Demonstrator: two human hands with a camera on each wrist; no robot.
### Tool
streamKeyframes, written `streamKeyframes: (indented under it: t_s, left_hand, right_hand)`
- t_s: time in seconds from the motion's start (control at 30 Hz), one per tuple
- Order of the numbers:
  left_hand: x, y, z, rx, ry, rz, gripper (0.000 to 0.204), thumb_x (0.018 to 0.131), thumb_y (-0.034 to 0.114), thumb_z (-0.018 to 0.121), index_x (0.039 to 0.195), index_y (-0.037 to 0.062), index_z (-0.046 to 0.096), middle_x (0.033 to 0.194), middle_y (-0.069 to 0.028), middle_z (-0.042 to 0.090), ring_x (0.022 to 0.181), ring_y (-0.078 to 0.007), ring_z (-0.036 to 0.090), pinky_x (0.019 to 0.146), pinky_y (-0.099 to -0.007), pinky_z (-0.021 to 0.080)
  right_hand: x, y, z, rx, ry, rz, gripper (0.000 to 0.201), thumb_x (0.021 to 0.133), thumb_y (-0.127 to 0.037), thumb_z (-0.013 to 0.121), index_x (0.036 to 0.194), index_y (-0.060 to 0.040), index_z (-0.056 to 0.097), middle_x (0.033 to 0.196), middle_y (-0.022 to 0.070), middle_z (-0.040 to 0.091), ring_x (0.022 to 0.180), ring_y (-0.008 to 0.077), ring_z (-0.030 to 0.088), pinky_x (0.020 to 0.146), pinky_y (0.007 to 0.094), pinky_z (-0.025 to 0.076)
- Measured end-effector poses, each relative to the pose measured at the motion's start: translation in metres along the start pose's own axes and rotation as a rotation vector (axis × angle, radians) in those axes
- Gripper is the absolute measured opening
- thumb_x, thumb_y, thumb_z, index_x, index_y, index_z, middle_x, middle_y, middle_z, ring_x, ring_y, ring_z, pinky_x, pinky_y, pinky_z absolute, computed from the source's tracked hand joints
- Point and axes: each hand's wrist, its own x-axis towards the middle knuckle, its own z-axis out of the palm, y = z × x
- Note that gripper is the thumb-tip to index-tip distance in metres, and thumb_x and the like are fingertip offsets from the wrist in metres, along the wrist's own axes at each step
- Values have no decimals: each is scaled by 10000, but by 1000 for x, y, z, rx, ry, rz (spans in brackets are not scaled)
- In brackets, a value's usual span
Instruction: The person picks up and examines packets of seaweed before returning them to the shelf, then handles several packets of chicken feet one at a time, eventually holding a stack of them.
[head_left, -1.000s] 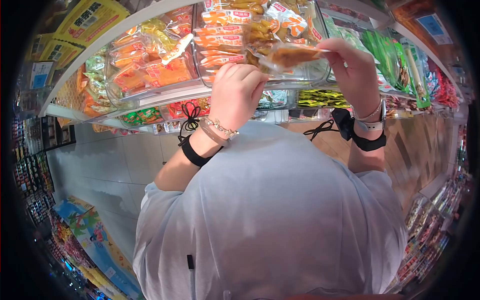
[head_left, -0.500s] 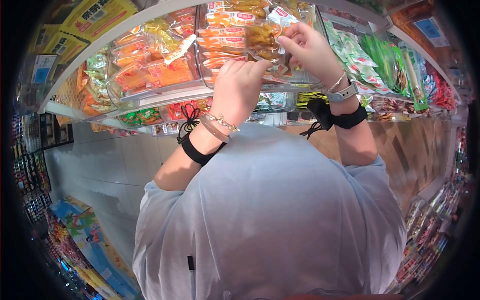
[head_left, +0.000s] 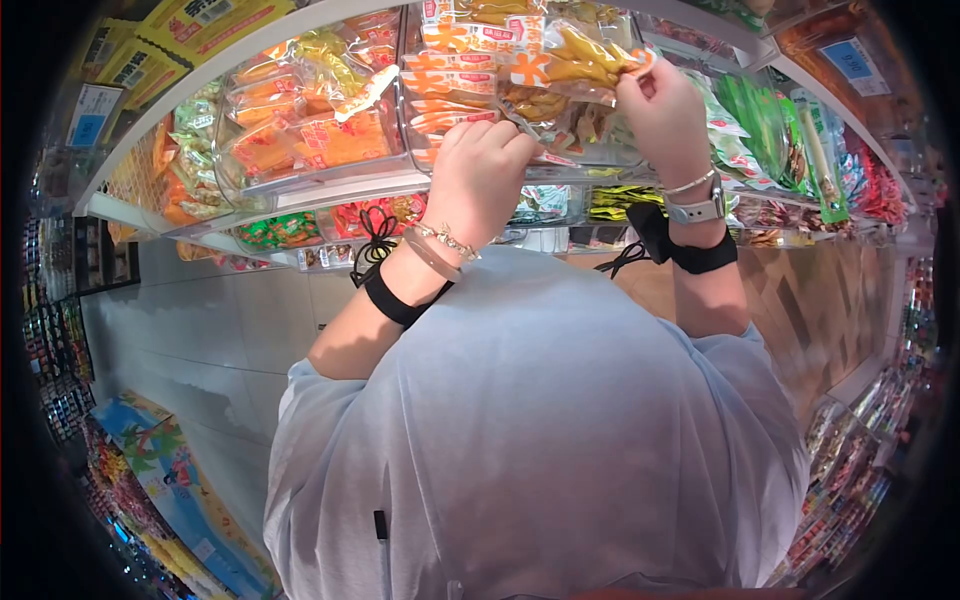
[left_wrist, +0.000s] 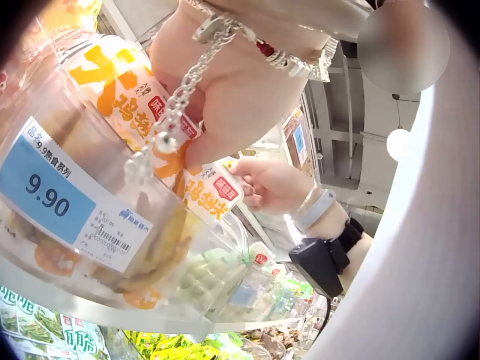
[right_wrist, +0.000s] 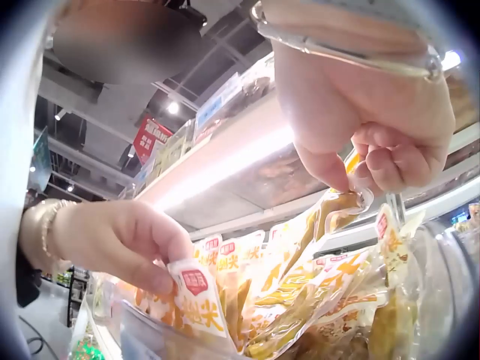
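In the head view my right hand (head_left: 665, 120) pinches the right end of a clear packet (head_left: 585, 62) of yellowish-brown food with orange print, held over the bin. The right wrist view shows thumb and fingers of that right hand (right_wrist: 375, 142) closed on the corner of this packet (right_wrist: 346, 201). My left hand (head_left: 478, 180) is at the bin's front edge. Its fingers are curled over upright white-and-orange packets; the left hand (right_wrist: 112, 240) has its thumb against a front packet (right_wrist: 199, 300), which it grips near the top.
Left of this bin is another with orange packets (head_left: 345, 145); green packets (head_left: 750, 105) lie to the right. A blue price label (left_wrist: 46, 195) reading 9.90 is on the bin's front. A lower shelf holds yellow-green packets (head_left: 630, 198), and a shelf (right_wrist: 225, 165) runs above.
My right hand has let go of the brown packet from a second ago, moved left to the pile, and now holds another packet, raised and shifted right. My left hand stays nearly in place.
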Motion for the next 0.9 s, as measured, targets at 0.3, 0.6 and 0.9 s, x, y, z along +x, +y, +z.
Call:
streamKeyframes:
  t_s: [0.3, 0.6, 0.9]
  left_hand:
    - [6, 8, -15, -195, -96, -151, 86, 719, 64, 604, 801, 62, 579, 703, -66, 594, 700, -249, 574, 642, -345, 430]
    - [0, 11, -8, -326, 121, -327, 200, 748, 24, 581, 944, 17, 543, 668, -88, 585, 597, -235, 589, 548, -317, 453]
    - [16, 9, -16, 6, -48, -245, 170, 687, 31, 620, 850, 78, 616, 689, -52, 541, 616, -230, 553, 569, -328, 453]
  right_hand:
    - [-38, 1, 8, 786, -114, 271, 89, 753, -17, 519, 838, -1, 536, 676, -2, 571, 613, 51, 525, 529, 215, 419]
    - [-17, 42, 54, -193, -614, -87, 77, 697, -104, 580, 730, -47, 621, 704, 138, 603, 671, 313, 578, 619, 365, 469]
    - [-14, 35, 49, -290, -561, -354, 160, 732, -126, 575, 864, -44, 613, 699, 148, 599, 652, 306, 588, 602, 375, 471]
